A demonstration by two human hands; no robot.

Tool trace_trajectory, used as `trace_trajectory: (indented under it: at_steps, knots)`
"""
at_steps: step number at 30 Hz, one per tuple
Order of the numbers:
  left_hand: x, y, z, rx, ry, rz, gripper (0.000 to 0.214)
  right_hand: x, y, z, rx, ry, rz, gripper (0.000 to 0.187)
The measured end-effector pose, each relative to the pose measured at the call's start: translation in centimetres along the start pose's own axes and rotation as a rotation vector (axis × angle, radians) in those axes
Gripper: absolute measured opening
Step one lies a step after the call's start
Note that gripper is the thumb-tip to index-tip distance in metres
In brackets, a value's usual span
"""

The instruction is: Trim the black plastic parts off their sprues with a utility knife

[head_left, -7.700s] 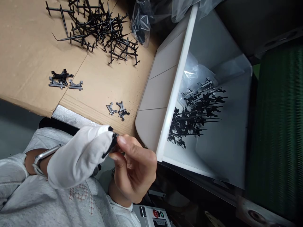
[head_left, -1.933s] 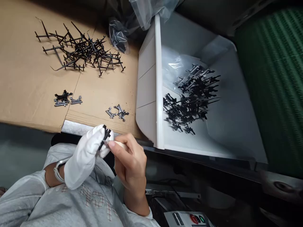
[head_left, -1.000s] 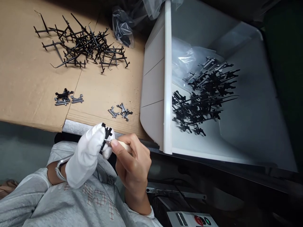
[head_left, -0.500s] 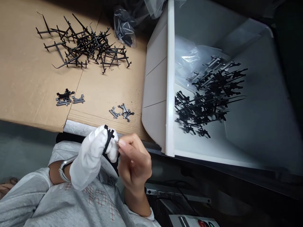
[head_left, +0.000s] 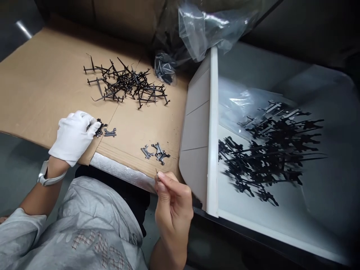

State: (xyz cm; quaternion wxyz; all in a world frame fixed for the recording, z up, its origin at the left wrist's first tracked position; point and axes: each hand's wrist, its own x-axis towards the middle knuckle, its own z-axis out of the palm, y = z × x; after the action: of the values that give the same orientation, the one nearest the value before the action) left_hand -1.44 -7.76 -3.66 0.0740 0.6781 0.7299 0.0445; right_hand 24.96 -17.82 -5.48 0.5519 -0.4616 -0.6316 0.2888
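Here's the gloved left hand (head_left: 73, 137), fingers pressed together, coming down on black plastic parts (head_left: 98, 129) on the cardboard (head_left: 36, 86), and the bare right hand (head_left: 174, 202) is pinching a slim metal blade (head_left: 156, 175)!

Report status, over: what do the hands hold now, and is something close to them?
Left gloved hand on black plastic parts, on cardboard. Right hand pinching small blade. White bin just beside right hand.

A cardboard-topped table (head_left: 42, 67) runs to a silver strip (head_left: 120, 172) along its near edge. Dark panels (head_left: 98, 11) rise behind it, and a clear plastic bag (head_left: 202, 30) slumps at the back. A white bin (head_left: 213, 127) stands just right of the cardboard. Grey floor (head_left: 17, 150) shows at lower left, under soft light.
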Motion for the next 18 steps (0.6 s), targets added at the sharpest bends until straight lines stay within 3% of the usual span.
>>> trace_trajectory:
  at_steps: [7,13,15,18]
  knots:
    - [-0.3,0.8,-1.2,-0.035,-0.010,-0.008,0.048,-0.8,-0.3,-1.1,-0.048,0.044,0.015,0.038]
    - [-2.0,1.9,-4.2,-0.085,0.109,-0.104,0.068,-1.3,-0.6,-1.6,-0.034,0.077,0.028,0.036]
    - [-2.2,3.0,-4.5,-0.110,0.119,-0.004,0.064,-1.4,-0.6,-1.5,-0.032,0.072,0.040,0.035]
    - [-1.8,5.8,-3.2,-0.108,-0.026,0.379,0.046,-1.5,-0.6,-1.3,-0.032,0.055,0.058,0.033]
